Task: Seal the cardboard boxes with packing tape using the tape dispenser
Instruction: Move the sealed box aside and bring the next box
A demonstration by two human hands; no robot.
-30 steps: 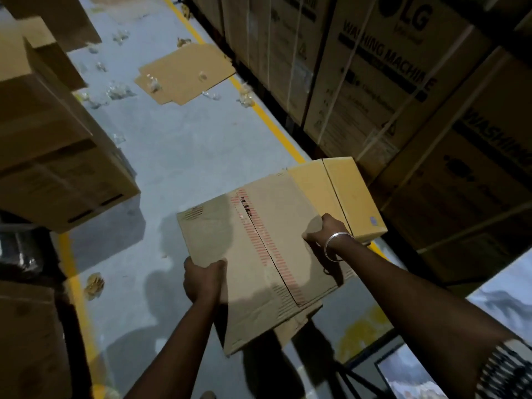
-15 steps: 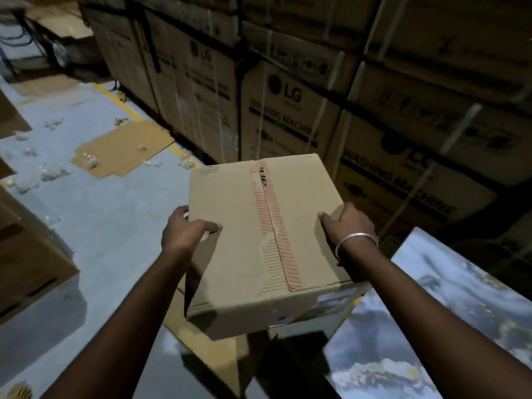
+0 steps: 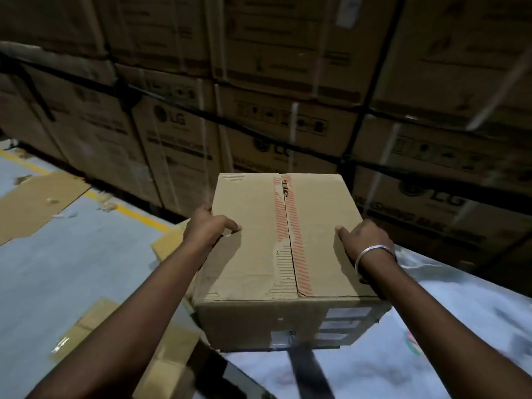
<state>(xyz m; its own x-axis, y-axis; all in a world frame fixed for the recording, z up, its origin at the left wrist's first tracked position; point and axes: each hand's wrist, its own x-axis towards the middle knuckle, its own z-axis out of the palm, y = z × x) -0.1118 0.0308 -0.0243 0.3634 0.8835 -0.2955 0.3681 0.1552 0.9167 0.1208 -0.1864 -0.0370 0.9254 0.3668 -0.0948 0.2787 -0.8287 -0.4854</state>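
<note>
A brown cardboard box (image 3: 253, 243) with a centre seam flanked by red-striped tape sits level in front of me, its near lower edge over a white marbled table (image 3: 374, 367). My left hand (image 3: 210, 228) grips the box's left top edge, thumb on the lid. My right hand (image 3: 362, 240), with a silver bangle on the wrist, grips the right top edge. A dark strip hangs from the middle of the box's front face. No tape dispenser shows.
A wall of stacked washing-machine cartons (image 3: 288, 116) with straps rises right behind the box. Grey floor with a yellow line (image 3: 135, 214) lies to the left, with flat cardboard sheets (image 3: 37, 205) and scraps on it. More flattened cardboard (image 3: 167, 361) lies beside the table.
The box has swung from tilted over the floor to level and moved right and forward over the table. Both hands kept their hold on its sides.
</note>
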